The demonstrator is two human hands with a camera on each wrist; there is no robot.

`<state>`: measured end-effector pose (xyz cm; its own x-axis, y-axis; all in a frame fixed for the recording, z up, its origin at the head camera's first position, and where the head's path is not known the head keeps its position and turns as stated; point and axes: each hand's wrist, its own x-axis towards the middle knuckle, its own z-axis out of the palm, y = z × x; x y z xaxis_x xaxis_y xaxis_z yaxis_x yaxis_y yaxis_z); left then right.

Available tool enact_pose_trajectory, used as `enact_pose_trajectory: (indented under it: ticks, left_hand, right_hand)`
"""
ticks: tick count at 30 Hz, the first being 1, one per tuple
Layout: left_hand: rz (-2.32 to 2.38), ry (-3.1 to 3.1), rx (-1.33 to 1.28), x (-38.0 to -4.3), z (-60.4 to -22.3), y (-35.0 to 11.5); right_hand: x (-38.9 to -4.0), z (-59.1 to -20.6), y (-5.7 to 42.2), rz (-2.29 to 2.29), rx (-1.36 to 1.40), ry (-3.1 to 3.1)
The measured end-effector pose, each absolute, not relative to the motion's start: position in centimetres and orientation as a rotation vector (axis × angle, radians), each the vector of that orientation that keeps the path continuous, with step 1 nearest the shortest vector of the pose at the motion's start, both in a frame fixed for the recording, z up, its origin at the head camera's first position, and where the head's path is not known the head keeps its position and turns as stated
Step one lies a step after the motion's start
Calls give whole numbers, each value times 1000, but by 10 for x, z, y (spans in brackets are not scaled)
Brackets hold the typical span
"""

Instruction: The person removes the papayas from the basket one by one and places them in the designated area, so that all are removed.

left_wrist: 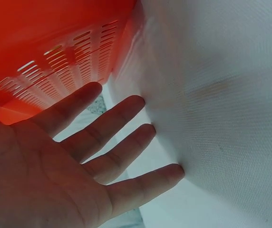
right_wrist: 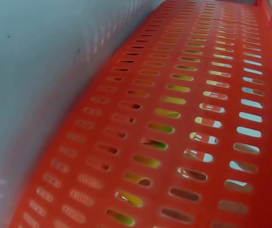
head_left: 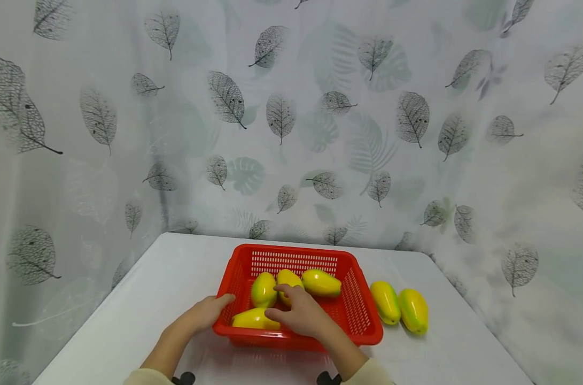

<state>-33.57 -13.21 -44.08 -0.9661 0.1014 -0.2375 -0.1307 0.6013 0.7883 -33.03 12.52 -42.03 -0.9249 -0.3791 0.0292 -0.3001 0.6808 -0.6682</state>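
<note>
A red plastic basket with slotted walls holds several glossy, yellow-green mango-like fruits. My left hand is at its left side, the thumb over the rim. In the left wrist view, the fingers of that hand are straight and spread below the basket wall. My right hand reaches over the front rim, thumb and fingers apart. Its thumb overlaps the front fruit, and its fingertips are close to the middle fruit. The right wrist view shows the slotted wall, with yellow and green behind the slots.
Two more fruits, one beside the basket and another farther right, lie on the white table. Inside the basket are also a left fruit and a back-right fruit. A leaf-patterned curtain surrounds the table's back and sides.
</note>
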Motion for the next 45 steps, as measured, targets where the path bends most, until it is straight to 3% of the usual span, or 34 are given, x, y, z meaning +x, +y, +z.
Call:
enact_pose_trajectory:
  ticks: [17, 45]
  left_hand:
    - [1305, 2564, -62, -336, -447, -139]
    - [1283, 2571, -48, -335, -440, -133]
  right_hand:
    - [-341, -427, 110, -920, -663, 2654]
    - [-350, -425, 111, -928, -576, 2610]
